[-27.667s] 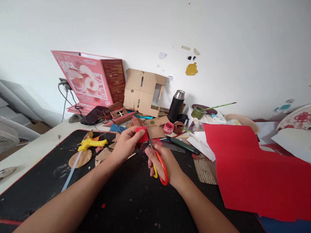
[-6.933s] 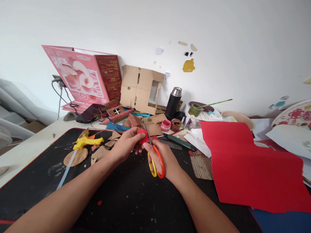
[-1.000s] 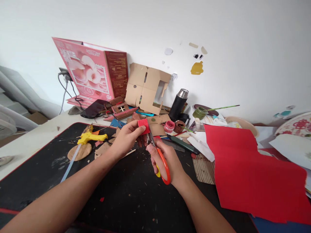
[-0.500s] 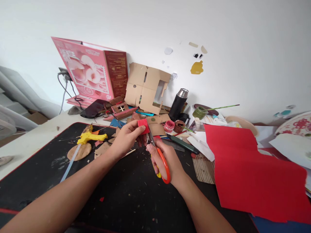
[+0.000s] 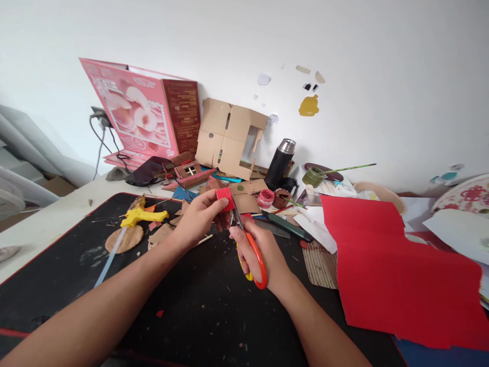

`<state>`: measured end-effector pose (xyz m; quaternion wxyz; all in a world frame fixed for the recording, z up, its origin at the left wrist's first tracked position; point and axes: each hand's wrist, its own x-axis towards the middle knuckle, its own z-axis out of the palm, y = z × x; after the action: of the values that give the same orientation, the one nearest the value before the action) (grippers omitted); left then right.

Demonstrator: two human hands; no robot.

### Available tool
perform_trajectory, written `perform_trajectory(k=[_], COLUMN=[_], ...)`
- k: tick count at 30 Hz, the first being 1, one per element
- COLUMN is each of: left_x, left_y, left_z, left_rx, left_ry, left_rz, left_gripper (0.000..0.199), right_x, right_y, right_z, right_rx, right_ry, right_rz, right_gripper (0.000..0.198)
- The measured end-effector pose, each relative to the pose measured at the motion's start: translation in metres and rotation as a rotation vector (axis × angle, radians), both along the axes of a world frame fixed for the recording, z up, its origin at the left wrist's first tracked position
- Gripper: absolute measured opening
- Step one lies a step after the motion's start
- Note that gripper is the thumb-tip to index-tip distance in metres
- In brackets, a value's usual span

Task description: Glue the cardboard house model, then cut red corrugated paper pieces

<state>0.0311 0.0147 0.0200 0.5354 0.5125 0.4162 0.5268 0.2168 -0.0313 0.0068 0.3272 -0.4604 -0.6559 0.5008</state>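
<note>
Between thumb and fingers, my left hand [image 5: 202,214] pinches a small piece of red corrugated cardboard [image 5: 225,198], held above the black mat [image 5: 198,316]. My right hand [image 5: 262,250] is wrapped round the scissors [image 5: 261,262], whose handles are orange and yellow. Their blades point up and away from me, lying along the right edge of the red piece. Whether the blades have cut into it I cannot tell. A tiny red scrap [image 5: 159,313] lies on the mat below my left forearm.
A yellow glue gun [image 5: 143,216] rests on a round wooden disc at left. Farther back stand a cut cardboard sheet [image 5: 221,135], a black flask [image 5: 280,165] and paint jars [image 5: 265,198]. A green utility knife [image 5: 288,227] and a large red sheet [image 5: 397,275] lie at right.
Hands, scissors and red piece keep almost the same place. The whole view has shifted very slightly.
</note>
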Motion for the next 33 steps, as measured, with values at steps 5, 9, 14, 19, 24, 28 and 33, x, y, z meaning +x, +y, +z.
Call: perform_trajectory(k=[5, 9, 14, 19, 24, 28, 33], left_x=[0.0007, 0.0011, 0.0006, 0.0007, 0.0009, 0.0012, 0.0017], left_y=[0.0003, -0.0001, 0.0006, 0.001, 0.0009, 0.0014, 0.0012], left_z=[0.0003, 0.0009, -0.0001, -0.0002, -0.0006, -0.0021, -0.0025], left_rx=[-0.007, -0.003, -0.009, -0.007, -0.011, -0.012, -0.016], left_ry=[-0.004, 0.0, 0.006, 0.013, 0.009, 0.002, 0.007], left_rz=[-0.003, -0.001, -0.008, -0.005, -0.005, -0.005, -0.008], left_gripper=[0.036, 0.036, 0.036, 0.036, 0.035, 0.036, 0.035], right_x=[0.0003, 0.0008, 0.0008, 0.0, -0.0017, -0.0024, -0.0028], right_y=[-0.0005, -0.0001, -0.0001, -0.0008, 0.0004, -0.0004, -0.0016], right_z=[0.0021, 0.0021, 0.0032, 0.0066, 0.0064, 0.0073, 0.0097], right_rx=[0.02, 0.031, 0.039, 0.077, 0.106, 0.131, 0.132], right_ry=[-0.033, -0.058, -0.064, -0.066, -0.114, -0.154, -0.182], right_rz=[-0.002, -0.014, -0.022, -0.037, -0.071, -0.068, -0.05], right_gripper=[0.054, 0.053, 0.051, 0.049, 0.048, 0.047, 0.045])
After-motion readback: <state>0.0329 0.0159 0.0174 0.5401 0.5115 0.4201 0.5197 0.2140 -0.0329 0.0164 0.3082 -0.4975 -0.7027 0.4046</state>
